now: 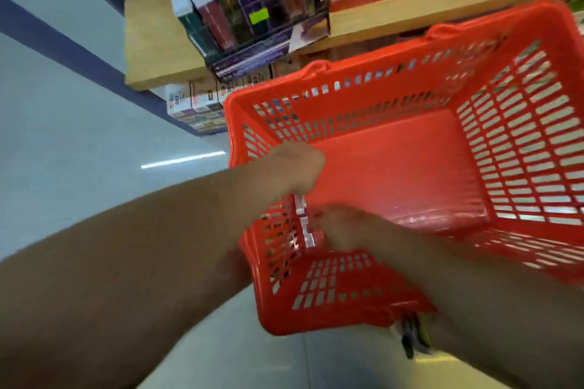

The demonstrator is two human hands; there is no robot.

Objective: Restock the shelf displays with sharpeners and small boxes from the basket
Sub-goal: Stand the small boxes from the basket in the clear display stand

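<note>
Our left grip [295,167] and right grip [344,230] were in the eight o'clock corner of the basket [395,161]; whether either held anything, we couldn't tell.

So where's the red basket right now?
The basket fills the centre and right of the head view, by the wooden shelf, with the left hand and right hand at its near-left corner.
</note>
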